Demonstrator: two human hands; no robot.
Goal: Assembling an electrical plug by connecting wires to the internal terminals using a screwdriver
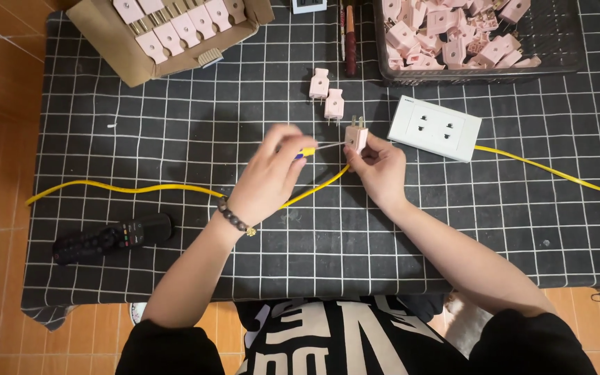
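My right hand [381,169] pinches a pink plug [356,136] with its two metal prongs pointing up, just left of a white double socket plate [436,128]. My left hand [270,175], with a bead bracelet at the wrist, grips a small screwdriver with a yellow handle [306,152]; its thin shaft reaches rightward to the side of the plug. Both hands hover over a black cloth with a white grid [175,125].
A yellow cable [140,188] runs across the cloth under my hands. Two loose pink plugs [326,94] lie behind them. A cardboard box [168,31] and a dark wire basket [473,35] hold several pink plugs. A black remote [112,237] lies front left.
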